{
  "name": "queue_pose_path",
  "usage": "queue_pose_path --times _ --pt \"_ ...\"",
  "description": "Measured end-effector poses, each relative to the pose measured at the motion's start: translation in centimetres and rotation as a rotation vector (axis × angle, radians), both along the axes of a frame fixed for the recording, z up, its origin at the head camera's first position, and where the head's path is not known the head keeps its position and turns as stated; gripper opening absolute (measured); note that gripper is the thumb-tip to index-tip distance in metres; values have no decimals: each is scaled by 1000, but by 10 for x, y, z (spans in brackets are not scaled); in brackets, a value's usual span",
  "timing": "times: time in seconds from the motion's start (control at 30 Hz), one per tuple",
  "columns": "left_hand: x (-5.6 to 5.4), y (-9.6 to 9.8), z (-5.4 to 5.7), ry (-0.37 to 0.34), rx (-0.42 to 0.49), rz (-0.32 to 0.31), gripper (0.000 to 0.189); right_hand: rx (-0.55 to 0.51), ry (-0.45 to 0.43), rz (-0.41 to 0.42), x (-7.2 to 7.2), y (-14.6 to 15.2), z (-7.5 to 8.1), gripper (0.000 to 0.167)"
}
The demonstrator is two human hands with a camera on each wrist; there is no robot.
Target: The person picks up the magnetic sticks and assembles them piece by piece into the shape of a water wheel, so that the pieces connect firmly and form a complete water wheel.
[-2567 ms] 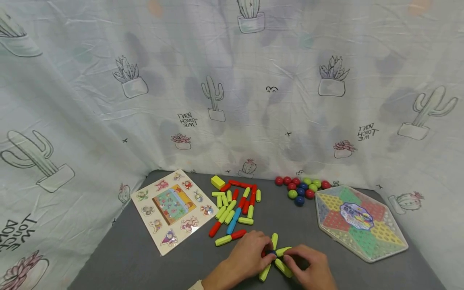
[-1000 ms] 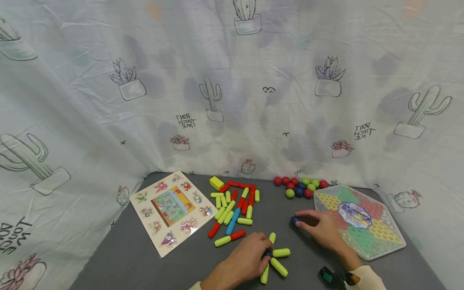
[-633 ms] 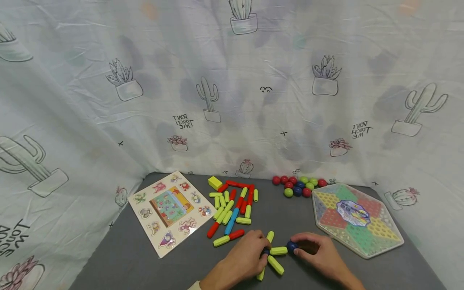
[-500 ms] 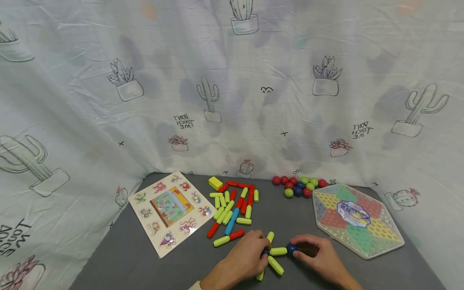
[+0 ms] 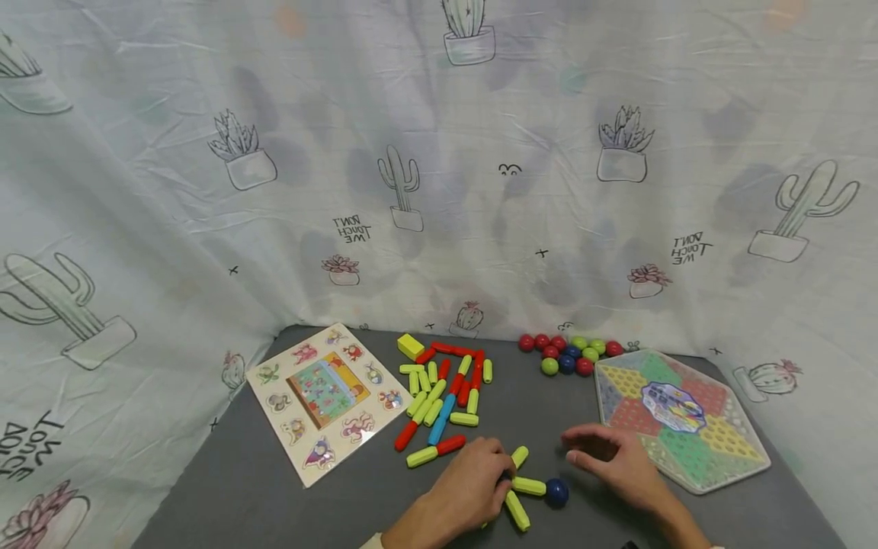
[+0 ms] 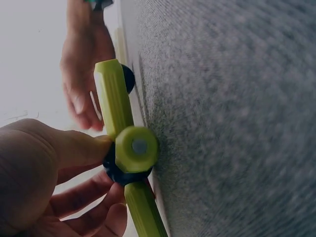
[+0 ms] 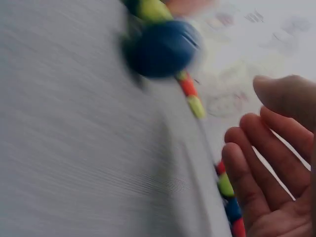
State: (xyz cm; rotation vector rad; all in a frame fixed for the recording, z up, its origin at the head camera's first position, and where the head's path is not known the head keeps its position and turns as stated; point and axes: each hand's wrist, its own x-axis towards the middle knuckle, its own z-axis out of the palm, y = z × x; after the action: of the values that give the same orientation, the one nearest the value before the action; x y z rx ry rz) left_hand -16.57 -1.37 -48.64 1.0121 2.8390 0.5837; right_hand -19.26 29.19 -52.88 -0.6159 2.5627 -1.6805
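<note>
My left hand (image 5: 466, 480) pinches a dark blue ball (image 6: 116, 173) at the hub of a star of yellow-green rods, partly hidden by the fingers. From the hub one rod (image 5: 530, 486) points right, and a second blue ball (image 5: 557, 492) touches its outer tip. Other rods (image 5: 517, 511) spread from the hub; in the left wrist view one rod end (image 6: 138, 148) faces the camera and shows a grey metal disc. To the right of the second ball, my right hand (image 5: 627, 465) is apart from it, fingers spread and holding nothing.
Several yellow-green, red and blue rods (image 5: 446, 412) lie left of centre, with a yellow block (image 5: 411, 347) behind. Red, green and blue balls (image 5: 566, 364) cluster at the back. A picture puzzle board (image 5: 274, 412) lies left; a hexagonal game board (image 5: 686, 419) lies right. Patterned cloth (image 5: 439, 191) hangs behind.
My right hand left the rods, took a blue ball from the cluster's front, set it against the right-pointing rod's tip, let go and drew back right. The left hand stayed at the hub.
</note>
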Motion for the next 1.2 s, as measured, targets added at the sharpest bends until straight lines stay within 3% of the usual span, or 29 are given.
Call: queue_pose_path --times 0.23,0.5,0.57,0.67,0.77,0.9,1.2 --pt "0 -2 -1 31 5 -33 11 10 112 -140 -52 27 18 31" --pt "-2 -1 -4 32 7 -84 15 -9 56 -204 -96 50 25 43" --pt "-4 -1 -7 45 5 -107 15 -12 40 -225 -102 53 25 45" --pt "-11 -1 -23 80 7 -136 17 13 23 -248 -110 57 23 47" --pt "-12 -1 -26 87 5 -147 17 47 12 -267 -116 57 22 50" --pt "-7 -4 -13 83 12 -153 16 95 10 -284 -125 55 22 54" --pt "-5 -7 -2 133 28 -197 18 232 104 -292 -143 53 11 44"
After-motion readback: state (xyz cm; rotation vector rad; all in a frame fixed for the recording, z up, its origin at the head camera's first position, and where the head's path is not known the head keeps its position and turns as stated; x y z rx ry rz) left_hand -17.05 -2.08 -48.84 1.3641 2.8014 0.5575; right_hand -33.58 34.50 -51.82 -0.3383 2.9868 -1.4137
